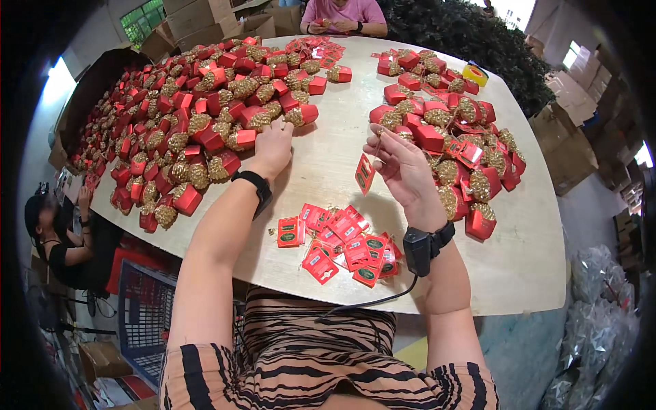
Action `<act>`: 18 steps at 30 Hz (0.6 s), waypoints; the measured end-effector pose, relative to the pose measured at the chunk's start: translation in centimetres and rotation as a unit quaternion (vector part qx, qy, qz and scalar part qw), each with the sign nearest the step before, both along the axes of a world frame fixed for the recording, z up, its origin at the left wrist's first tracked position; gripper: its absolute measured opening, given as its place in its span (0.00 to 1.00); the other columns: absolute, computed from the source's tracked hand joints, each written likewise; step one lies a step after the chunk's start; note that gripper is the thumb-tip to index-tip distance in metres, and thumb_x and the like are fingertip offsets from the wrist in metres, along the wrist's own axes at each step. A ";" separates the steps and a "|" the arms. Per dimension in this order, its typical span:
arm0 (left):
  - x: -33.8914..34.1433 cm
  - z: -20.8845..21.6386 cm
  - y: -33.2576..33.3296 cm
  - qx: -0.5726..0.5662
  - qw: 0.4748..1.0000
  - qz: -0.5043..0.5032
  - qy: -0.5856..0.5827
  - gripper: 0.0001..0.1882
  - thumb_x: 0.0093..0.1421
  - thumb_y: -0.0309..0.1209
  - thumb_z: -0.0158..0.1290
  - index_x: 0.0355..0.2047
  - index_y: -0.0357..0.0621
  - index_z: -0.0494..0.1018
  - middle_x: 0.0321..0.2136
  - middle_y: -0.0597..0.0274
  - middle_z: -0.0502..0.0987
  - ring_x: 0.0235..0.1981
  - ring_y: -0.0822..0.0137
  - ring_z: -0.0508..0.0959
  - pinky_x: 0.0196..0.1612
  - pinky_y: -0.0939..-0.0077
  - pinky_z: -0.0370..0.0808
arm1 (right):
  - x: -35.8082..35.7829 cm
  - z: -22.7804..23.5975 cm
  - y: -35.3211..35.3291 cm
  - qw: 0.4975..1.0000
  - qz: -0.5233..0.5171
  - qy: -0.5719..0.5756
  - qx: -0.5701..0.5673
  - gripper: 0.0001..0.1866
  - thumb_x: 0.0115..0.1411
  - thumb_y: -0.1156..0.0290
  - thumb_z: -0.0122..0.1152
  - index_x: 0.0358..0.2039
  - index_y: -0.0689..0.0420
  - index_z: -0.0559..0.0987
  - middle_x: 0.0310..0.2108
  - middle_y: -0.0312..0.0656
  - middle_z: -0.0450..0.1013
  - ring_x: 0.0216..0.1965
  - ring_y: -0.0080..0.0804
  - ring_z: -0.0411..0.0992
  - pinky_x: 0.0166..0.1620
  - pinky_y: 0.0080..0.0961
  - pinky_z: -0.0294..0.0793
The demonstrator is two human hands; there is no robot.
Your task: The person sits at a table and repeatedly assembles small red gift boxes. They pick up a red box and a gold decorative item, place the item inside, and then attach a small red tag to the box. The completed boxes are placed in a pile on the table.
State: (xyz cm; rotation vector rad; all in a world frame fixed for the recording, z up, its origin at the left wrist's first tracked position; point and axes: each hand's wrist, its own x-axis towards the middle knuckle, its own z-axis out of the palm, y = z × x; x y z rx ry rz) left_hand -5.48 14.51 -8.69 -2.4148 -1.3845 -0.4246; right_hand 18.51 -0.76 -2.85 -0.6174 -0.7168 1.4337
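Note:
My left hand [275, 149] reaches to the near edge of a big heap of red-and-gold ornaments [198, 123]. Its curled fingers meet the gold, knobbly end of one ornament [305, 114]; the fingertips are partly hidden. Raised over the table, my right hand [404, 167] pinches the thin string of a red hang tag [364, 174], which dangles tilted below the fingers. Between my forearms lies a loose pile of red hang tags [348, 242] with green ovals and gold strings. More ornaments [454, 147], some with tags among them, are gathered beside my right hand.
The pale table [314, 184] has a curved edge. A yellow tape roll [474, 74] stands at the far right. Across the table, a person in pink [344, 15] works with both hands; another person [58, 232] sits at left. A blue crate [145, 307] stands below the table's left edge.

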 end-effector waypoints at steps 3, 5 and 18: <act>0.0 1.1 -2.0 -0.032 1.000 -0.002 0.001 0.26 0.44 0.27 0.54 0.46 0.44 0.66 0.39 0.46 0.68 0.39 0.48 0.72 0.38 0.60 0.74 | 0.0 0.0 0.0 1.000 0.018 0.019 -0.006 0.14 0.61 0.71 0.50 0.46 0.62 0.72 0.33 0.39 0.74 0.36 0.26 0.74 0.31 0.16 0.73; -0.5 1.3 -2.8 -0.031 0.999 -0.013 -0.038 0.22 0.43 0.27 0.55 0.41 0.43 0.67 0.37 0.46 0.68 0.36 0.49 0.74 0.36 0.60 0.75 | 0.1 0.0 -0.1 0.999 0.031 0.027 -0.007 0.14 0.62 0.71 0.50 0.47 0.62 0.72 0.32 0.39 0.74 0.35 0.26 0.74 0.31 0.16 0.73; 0.1 5.1 -10.2 -0.449 0.234 -0.110 -0.856 0.18 0.58 0.33 0.46 0.45 0.32 0.65 0.43 0.49 0.71 0.44 0.55 0.72 0.53 0.59 0.69 | -1.7 -0.9 0.1 0.973 -0.021 -0.219 0.078 0.15 0.55 0.76 0.56 0.44 0.65 0.75 0.28 0.35 0.73 0.30 0.18 0.70 0.31 0.13 0.68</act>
